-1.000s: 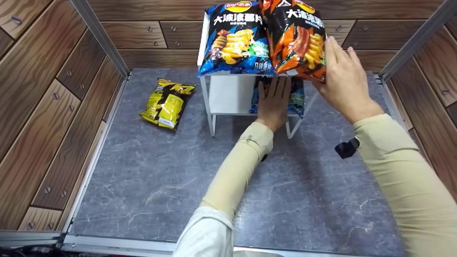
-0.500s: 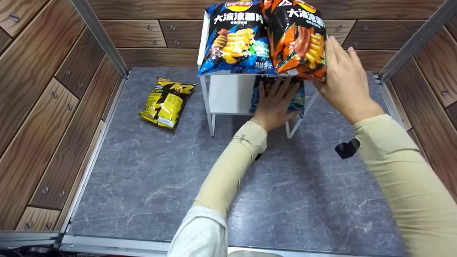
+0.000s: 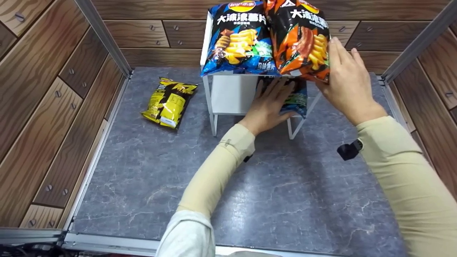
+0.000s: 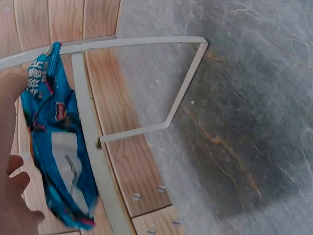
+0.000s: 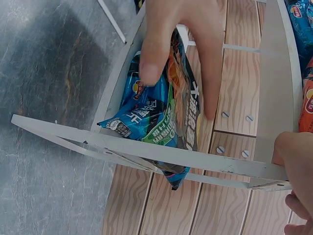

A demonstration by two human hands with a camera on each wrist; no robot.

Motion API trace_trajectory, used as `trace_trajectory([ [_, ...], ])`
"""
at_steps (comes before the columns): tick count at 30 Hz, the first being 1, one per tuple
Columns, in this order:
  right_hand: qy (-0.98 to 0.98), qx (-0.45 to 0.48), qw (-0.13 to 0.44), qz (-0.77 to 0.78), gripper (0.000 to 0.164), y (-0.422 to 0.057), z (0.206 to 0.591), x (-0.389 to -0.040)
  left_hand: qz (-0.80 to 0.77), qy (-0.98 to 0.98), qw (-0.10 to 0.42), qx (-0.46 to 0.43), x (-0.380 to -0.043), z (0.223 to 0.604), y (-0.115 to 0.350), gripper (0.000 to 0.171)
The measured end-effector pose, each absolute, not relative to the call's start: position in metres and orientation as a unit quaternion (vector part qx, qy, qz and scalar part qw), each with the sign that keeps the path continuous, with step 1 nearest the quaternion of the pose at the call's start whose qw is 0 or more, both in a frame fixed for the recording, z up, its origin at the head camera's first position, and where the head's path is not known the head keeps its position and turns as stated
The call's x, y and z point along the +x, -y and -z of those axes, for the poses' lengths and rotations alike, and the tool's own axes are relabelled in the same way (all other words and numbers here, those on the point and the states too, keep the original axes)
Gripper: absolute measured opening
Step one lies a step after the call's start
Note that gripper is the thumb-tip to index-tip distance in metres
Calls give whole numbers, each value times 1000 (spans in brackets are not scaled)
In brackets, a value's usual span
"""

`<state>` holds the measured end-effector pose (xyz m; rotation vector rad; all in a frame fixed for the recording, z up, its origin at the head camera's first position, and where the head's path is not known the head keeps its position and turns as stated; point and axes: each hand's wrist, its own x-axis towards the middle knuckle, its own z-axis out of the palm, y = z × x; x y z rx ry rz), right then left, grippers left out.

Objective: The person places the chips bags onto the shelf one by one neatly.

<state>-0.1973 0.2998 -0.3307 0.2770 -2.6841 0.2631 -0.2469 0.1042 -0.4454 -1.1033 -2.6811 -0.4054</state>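
In the head view my left hand [image 3: 269, 105], fingers spread, reaches over the front of a blue chip bag [image 3: 296, 98] on the lower level of a white two-tier rack [image 3: 232, 94]. The right wrist view has that hand's thumb over the blue bag [image 5: 156, 107] and its fingers beyond it. My right hand [image 3: 348, 76] lies with extended fingers along the right side of an orange-and-black chip bag [image 3: 303, 46] on the top level. Beside that bag rests another blue chip bag [image 3: 239, 39]. In the left wrist view the lower blue bag [image 4: 61, 142] stands beside the left fingers.
A yellow-and-black chip bag [image 3: 169, 103] lies on the grey marbled floor [image 3: 142, 171] left of the rack. Wood-patterned panels [image 3: 64, 92] and metal rails [image 3: 103, 35] enclose the area. The rack's thin white legs [image 3: 215, 125] reach the floor.
My left hand has shifted slightly left and its fingers have spread across the lower blue chip bag, while the forearm swung left. My right hand has stayed at the orange bag.
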Motion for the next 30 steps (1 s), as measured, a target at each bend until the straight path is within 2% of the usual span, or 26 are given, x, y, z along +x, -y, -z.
trace_trajectory([
  [4,967,95,215,-97,94,-301,331,-197,150,898,139,-389,-243,447,-89,84],
  [10,965,96,223,-96,94,-302,331,-197,152,900,128,-387,-238,446,-68,85],
  [14,963,101,228,-98,92,-303,330,-197,162,892,143,-396,-232,448,-53,84],
  [30,966,99,217,-97,96,-300,332,-199,243,831,269,-422,-205,482,22,65],
])
